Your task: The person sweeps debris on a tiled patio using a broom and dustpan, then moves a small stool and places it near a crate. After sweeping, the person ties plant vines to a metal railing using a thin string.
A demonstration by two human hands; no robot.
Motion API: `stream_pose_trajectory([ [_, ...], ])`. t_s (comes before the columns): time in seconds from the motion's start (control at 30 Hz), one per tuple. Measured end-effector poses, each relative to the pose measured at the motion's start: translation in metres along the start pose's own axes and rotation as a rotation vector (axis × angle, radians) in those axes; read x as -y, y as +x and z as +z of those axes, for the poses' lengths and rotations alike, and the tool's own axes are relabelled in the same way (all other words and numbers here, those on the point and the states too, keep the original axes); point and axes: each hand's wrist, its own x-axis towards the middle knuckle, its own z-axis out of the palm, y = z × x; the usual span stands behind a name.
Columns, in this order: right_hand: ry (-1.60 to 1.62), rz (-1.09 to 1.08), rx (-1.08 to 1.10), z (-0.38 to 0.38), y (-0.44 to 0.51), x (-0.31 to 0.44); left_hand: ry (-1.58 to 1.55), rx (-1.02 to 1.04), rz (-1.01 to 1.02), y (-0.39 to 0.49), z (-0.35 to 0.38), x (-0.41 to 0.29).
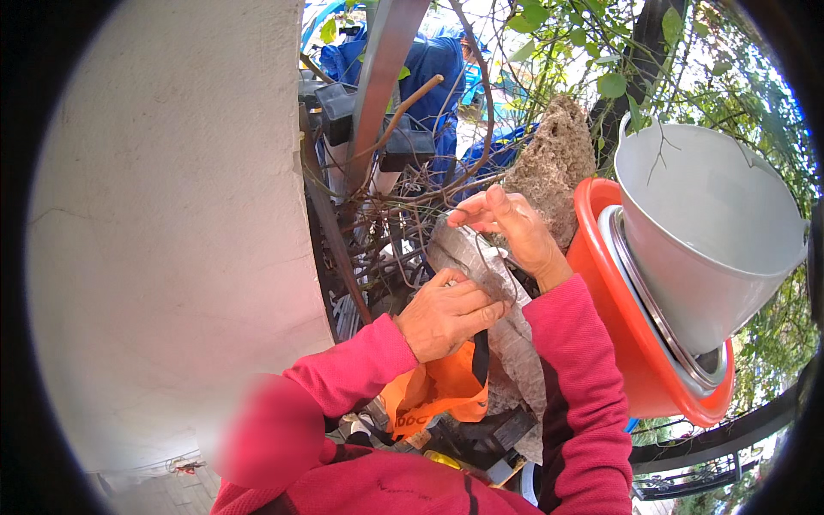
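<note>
Bent fingers bring my left hand (450, 314) against a grey, dirt-stained sheet or sack (515, 351); what lies under the fingertips is hidden. Higher up and to the right, my right hand (512, 232) is raised over the sheet's upper end, thumb and fingers apart. A thin dark wire or stem (484, 252) curves between the two hands, its lower end near my left fingertips. Below my left hand an orange bag (444, 389) with dark handles and printing hangs partly folded.
Tangled bare branches (399, 225) and a rusty metal post (380, 90) stand ahead. A rough porous rock (550, 154) rises behind my right hand. At right, a grey tub (702, 212) sits in an orange-red basin (644, 367). A pale wall (180, 212) borders the left.
</note>
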Motion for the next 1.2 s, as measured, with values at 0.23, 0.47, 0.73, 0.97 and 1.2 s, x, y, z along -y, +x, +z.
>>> stream_pose_trajectory([
  [0.23,0.166,0.014,0.113,0.002,0.007,-0.016,-0.13,-0.08,-0.1,0.015,-0.02,0.012],
  [0.47,0.296,0.023,0.074,0.003,0.013,-0.024,-0.312,-0.308,-0.463,0.024,-0.025,0.028],
  [0.73,0.45,-0.014,0.018,0.011,0.017,-0.017,-0.444,-0.396,-0.479,0.018,-0.007,0.048],
  [0.97,0.313,0.056,-0.17,0.017,0.025,-0.014,-0.452,-0.652,-0.67,0.019,0.005,0.055],
  [1.2,0.278,0.026,-0.26,0.027,0.025,-0.005,-0.72,-0.657,-0.671,0.017,-0.001,0.059],
])
